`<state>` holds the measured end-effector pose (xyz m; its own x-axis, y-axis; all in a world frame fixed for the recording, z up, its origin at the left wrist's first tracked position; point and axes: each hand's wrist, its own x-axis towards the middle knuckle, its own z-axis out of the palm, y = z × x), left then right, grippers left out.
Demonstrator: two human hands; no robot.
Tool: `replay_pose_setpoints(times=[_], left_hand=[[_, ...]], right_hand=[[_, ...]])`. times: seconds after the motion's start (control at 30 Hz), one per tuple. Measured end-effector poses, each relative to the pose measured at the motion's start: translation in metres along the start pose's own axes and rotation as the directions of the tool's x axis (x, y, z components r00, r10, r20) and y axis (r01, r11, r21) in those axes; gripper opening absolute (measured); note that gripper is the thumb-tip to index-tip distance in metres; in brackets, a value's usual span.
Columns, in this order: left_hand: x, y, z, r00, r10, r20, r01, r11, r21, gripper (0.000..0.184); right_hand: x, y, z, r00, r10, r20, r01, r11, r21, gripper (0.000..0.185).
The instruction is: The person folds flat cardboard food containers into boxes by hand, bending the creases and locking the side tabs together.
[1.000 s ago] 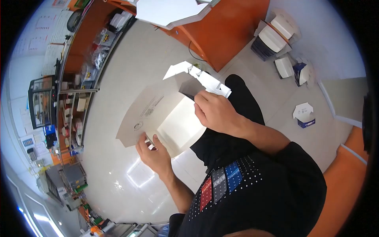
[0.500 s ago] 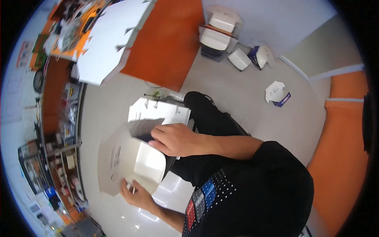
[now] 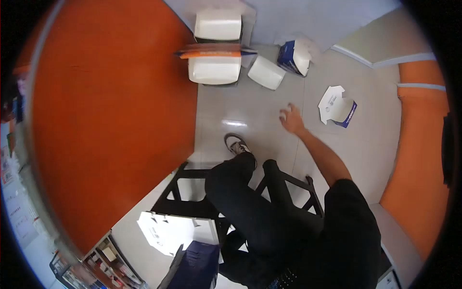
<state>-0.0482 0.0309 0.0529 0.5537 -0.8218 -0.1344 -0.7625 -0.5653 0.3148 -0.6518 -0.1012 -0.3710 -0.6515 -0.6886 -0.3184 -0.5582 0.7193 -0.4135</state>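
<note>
My right hand [image 3: 292, 120] reaches out over the floor, its fingers apart and slightly bent, holding nothing. Closest to it are a white tray-like piece [image 3: 267, 73] lying on the floor and an open blue-and-white carton [image 3: 344, 114] to its right. Low in the view, a dark blue box [image 3: 195, 265] is cut off by the bottom edge. Beside my leg lies a flat white cardboard sheet [image 3: 180, 234] with slots, partly covered by that box. My left hand is out of view.
Stacked white trays [image 3: 214, 70] stand against the wall, with a flat orange-and-blue piece [image 3: 216, 50] across them. Another blue-and-white carton [image 3: 293, 58] leans nearby. A large orange panel [image 3: 115, 91] fills the left. Black stool legs [image 3: 308, 192] surround my legs.
My right hand has let go of the white carton and swung out over the floor. My left hand has left the view. The camera has turned toward the stacked trays.
</note>
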Motion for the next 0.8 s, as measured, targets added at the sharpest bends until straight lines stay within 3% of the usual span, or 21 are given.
replay_pose_setpoints(times=[0.07, 0.1, 0.17, 0.27, 0.33, 0.4, 0.5, 0.57, 0.6, 0.67, 0.7, 0.73, 0.8], left_hand=[[-0.01, -0.003, 0.024, 0.993, -0.115, 0.036, 0.114, 0.993, 0.036, 0.063], [-0.016, -0.004, 0.032, 0.987, -0.156, 0.046, 0.153, 0.986, 0.059, 0.063], [-0.025, -0.008, 0.044, 0.974, -0.217, 0.058, 0.212, 0.973, 0.087, 0.062], [-0.031, -0.016, 0.059, 0.96, -0.269, 0.076, 0.26, 0.959, 0.112, 0.061], [-0.036, -0.023, 0.063, 0.952, -0.294, 0.089, 0.282, 0.951, 0.127, 0.06], [-0.042, -0.033, 0.068, 0.944, -0.315, 0.098, 0.302, 0.945, 0.128, 0.059], [-0.058, -0.06, 0.075, 0.937, -0.335, 0.096, 0.325, 0.94, 0.105, 0.058], [-0.068, -0.079, 0.074, 0.952, -0.287, 0.106, 0.278, 0.956, 0.091, 0.058], [-0.07, -0.079, 0.071, 0.97, -0.219, 0.108, 0.211, 0.974, 0.086, 0.057], [-0.066, -0.009, 0.066, 0.984, -0.06, 0.167, 0.046, 0.995, 0.087, 0.048], [-0.061, 0.01, 0.065, 0.973, 0.054, 0.224, -0.06, 0.998, 0.02, 0.04], [-0.059, 0.037, 0.062, 0.969, 0.095, 0.229, -0.094, 0.995, -0.015, 0.034], [-0.058, 0.069, 0.052, 0.928, 0.279, 0.247, -0.229, 0.95, -0.212, 0.027]], right_hand=[[0.063, 0.031, 0.011, 1.0, 0.009, 0.019, -0.005, 0.987, -0.158, 0.047], [0.094, 0.036, 0.003, 0.991, 0.073, 0.112, -0.044, 0.969, -0.242, 0.054], [0.138, 0.024, -0.019, 0.986, 0.148, 0.081, -0.115, 0.94, -0.32, 0.057], [0.174, 0.0, -0.036, 0.947, 0.275, 0.168, -0.218, 0.93, -0.296, 0.057], [0.165, 0.003, -0.023, 0.949, 0.285, 0.137, -0.241, 0.932, -0.272, 0.056], [0.147, 0.007, -0.011, 0.973, 0.229, 0.028, -0.218, 0.953, -0.209, 0.052], [0.085, 0.031, 0.012, 0.941, 0.117, -0.319, -0.142, 0.988, -0.056, 0.046], [0.029, 0.019, -0.022, 0.919, 0.086, -0.385, -0.092, 0.996, 0.002, 0.036], [0.005, 0.032, -0.027, 0.88, 0.049, -0.473, 0.028, 0.988, 0.153, 0.034], [-0.043, 0.041, -0.063, 0.873, 0.014, -0.487, 0.199, 0.902, 0.383, 0.029], [-0.064, 0.037, -0.086, 0.86, 0.018, -0.51, 0.18, 0.924, 0.336, 0.024], [-0.078, 0.032, -0.12, 0.85, -0.117, -0.514, 0.303, 0.906, 0.296, 0.017], [-0.107, -0.004, -0.19, 0.856, -0.224, -0.466, 0.371, 0.894, 0.252, 0.012]])
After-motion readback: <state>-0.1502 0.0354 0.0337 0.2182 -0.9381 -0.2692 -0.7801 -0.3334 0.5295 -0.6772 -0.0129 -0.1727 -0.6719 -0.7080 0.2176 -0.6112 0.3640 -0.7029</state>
